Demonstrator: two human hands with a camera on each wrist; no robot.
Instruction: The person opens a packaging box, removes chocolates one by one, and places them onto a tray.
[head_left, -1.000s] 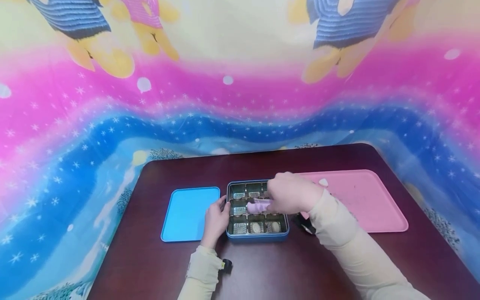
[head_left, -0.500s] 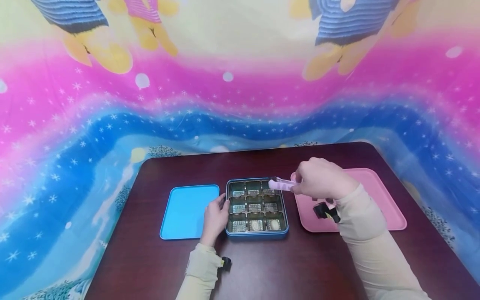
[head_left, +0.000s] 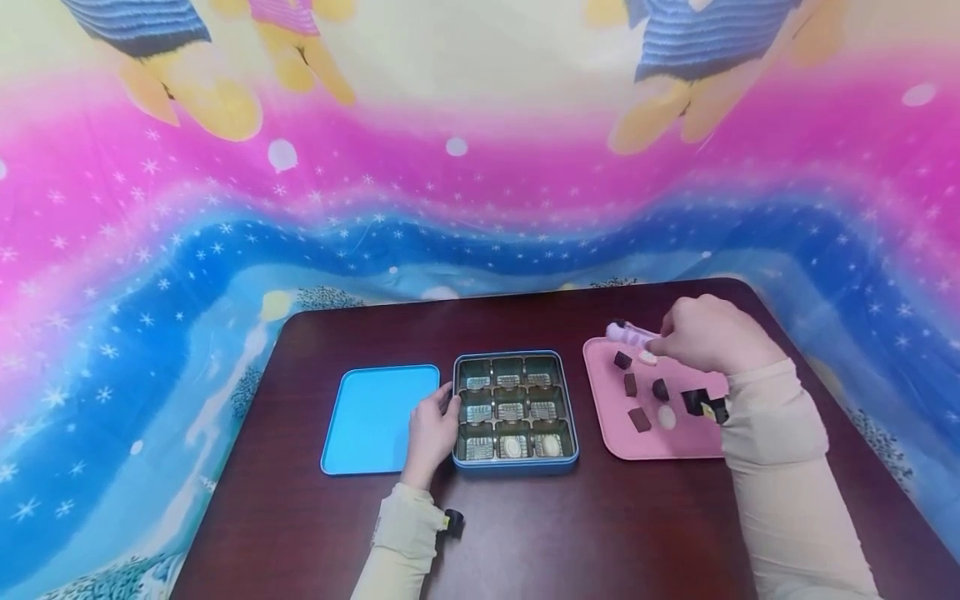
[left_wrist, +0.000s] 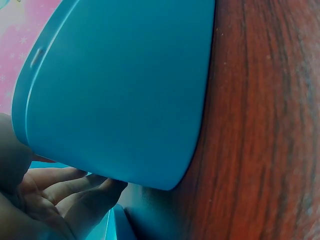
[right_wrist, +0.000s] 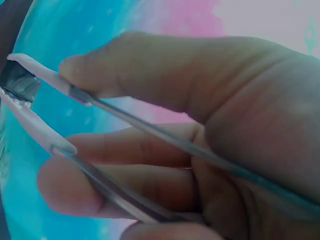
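In the head view my right hand (head_left: 712, 333) holds a pair of tongs (head_left: 632, 335) with pale lilac tips, above the back left corner of the pink tray (head_left: 615, 437). A dark chocolate-like piece (right_wrist: 21, 82) sits between the tong tips in the right wrist view, with thumb and fingers pressing the two arms. My left hand (head_left: 432, 433) rests against the left side of a blue box (head_left: 516, 468). The left wrist view shows its fingers (left_wrist: 75, 195) fairly straight along the wall. Two whitish oval pieces lie in the box's front middle and front right compartments.
Several dark blocks and whitish pieces, among them a brown block (head_left: 639, 419) and a white oval (head_left: 667, 417), lie on the tray. A flat bright blue lid (head_left: 375, 417) lies left of the box. A printed cloth (head_left: 450, 200) hangs behind the table (head_left: 525, 533).
My right hand has moved right with the tongs, from over the box to over the pink tray, uncovering the box's compartments. The left hand keeps its place at the box.
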